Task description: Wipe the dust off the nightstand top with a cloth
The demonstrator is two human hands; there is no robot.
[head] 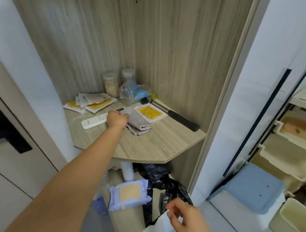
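Note:
The nightstand top (147, 147) is a light wood-grain corner shelf. A folded grey cloth (138, 121) lies near its middle. My left hand (117, 119) reaches far forward and grips the cloth's left end. My right hand (186, 217) hangs low at the bottom, fingers loosely curled beside the corner of a white sheet (159, 226); whether it pinches the sheet I cannot tell.
On the top lie a white remote (94, 122), yellow sachets (93, 103), a yellow patterned packet (149, 113), a black-handled hammer (173, 114) and clear jars (111, 84) at the back. Below sit a wipes pack (129, 193) and black bags (160, 179). Bins stand at the right.

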